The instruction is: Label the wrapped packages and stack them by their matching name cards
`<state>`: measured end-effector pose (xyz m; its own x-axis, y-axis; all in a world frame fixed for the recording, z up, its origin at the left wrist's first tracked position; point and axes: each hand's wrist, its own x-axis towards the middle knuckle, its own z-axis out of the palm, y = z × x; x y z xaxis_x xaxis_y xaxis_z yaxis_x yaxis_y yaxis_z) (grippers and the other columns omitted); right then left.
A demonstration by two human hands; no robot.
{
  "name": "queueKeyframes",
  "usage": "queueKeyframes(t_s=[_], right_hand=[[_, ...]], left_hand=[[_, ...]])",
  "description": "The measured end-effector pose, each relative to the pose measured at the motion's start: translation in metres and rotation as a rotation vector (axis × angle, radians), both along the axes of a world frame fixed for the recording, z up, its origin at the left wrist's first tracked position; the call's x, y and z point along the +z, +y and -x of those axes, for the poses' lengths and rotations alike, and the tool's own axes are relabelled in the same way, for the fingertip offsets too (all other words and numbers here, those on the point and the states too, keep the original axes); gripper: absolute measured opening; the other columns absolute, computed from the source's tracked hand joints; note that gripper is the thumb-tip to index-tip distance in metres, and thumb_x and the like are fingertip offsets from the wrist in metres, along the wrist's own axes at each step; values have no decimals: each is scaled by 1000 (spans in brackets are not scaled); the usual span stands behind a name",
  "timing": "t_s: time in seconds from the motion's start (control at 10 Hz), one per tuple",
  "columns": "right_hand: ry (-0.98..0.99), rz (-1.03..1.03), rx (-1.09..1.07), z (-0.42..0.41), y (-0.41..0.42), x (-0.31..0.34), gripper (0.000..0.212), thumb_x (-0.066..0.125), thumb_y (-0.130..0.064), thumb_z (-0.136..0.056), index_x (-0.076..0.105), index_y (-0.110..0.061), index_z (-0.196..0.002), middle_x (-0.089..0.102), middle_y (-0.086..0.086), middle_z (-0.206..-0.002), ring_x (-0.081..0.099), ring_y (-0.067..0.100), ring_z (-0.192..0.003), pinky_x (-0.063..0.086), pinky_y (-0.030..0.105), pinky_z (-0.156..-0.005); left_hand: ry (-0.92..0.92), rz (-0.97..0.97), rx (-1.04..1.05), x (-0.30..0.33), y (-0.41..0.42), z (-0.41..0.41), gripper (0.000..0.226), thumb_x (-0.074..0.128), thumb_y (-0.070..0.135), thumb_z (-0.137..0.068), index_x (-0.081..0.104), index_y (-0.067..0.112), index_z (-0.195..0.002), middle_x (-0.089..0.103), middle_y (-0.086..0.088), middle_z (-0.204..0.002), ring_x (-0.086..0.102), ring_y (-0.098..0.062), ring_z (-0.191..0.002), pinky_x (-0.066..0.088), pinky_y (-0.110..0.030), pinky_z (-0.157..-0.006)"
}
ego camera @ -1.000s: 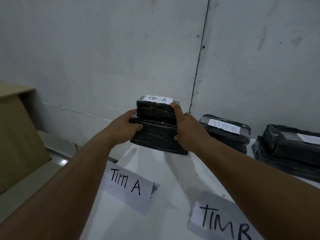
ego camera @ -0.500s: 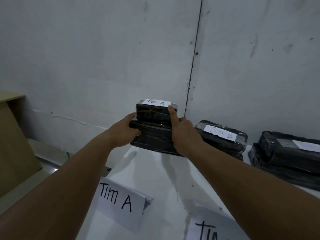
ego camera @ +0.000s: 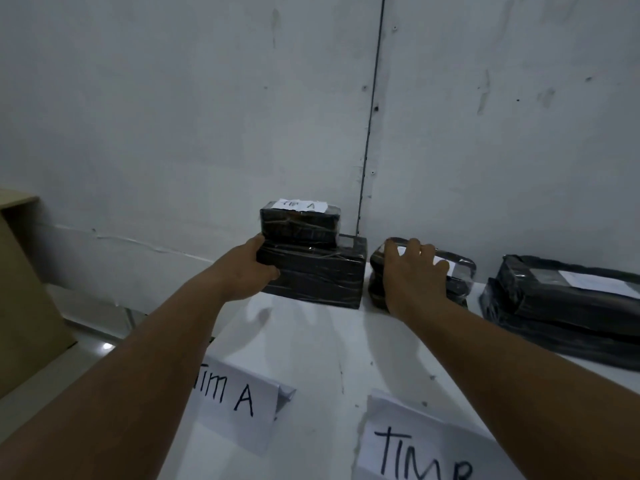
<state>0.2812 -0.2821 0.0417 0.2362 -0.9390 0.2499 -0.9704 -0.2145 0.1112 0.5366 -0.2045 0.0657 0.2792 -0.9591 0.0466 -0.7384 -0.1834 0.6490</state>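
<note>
I see the left hand (ego camera: 247, 271) grasping the lower package (ego camera: 318, 277) of the TIM A stack (rear worktop (ego camera: 311, 341)), while the right hand (ego camera: 414, 275) rests released on the TIM B package (ego camera: 457, 282).

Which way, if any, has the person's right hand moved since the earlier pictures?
Yes. The right hand has left the stack of black plastic-wrapped packages labelled TIM A and moved right, onto the neighbouring black wrapped package.

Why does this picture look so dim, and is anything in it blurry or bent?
Head view: dim, bluish light, so the black wrapped packages show little detail; soft hand shadows fall on the white table; the wide lens bows the edges; a bright glint lies on the floor.
</note>
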Motion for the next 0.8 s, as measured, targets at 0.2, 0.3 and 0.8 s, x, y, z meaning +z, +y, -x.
queueKeyframes(t_s=[0.2,0.3,0.8], right_hand=[[55,40,99,19,-3,-11,72,71,-8,-84,37,-21,-146,41,13,-143,43,35,-128,43,50,-103],[51,64,121,23,-5,-15,72,69,-6,-84,36,-22,-146,42,12,-141,45,34,-125,44,49,-100],[-97,13,208,33,24,-7,88,71,-41,-88,20,-25,-159,21,14,-165,7,44,-155,7,63,-121]], left_hand=[[2,-5,2,-1,-5,3,57,64,17,-87,49,27,-141,62,-2,-128,58,-24,-113,41,-32,-88],[9,18,-1,-3,-5,8,49,63,10,-88,49,25,-133,61,0,-119,58,-23,-110,39,-30,-84],[-19,66,125,-2,16,36,84,73,36,-78,32,18,-149,52,-13,-133,55,-31,-118,49,-39,-93]])
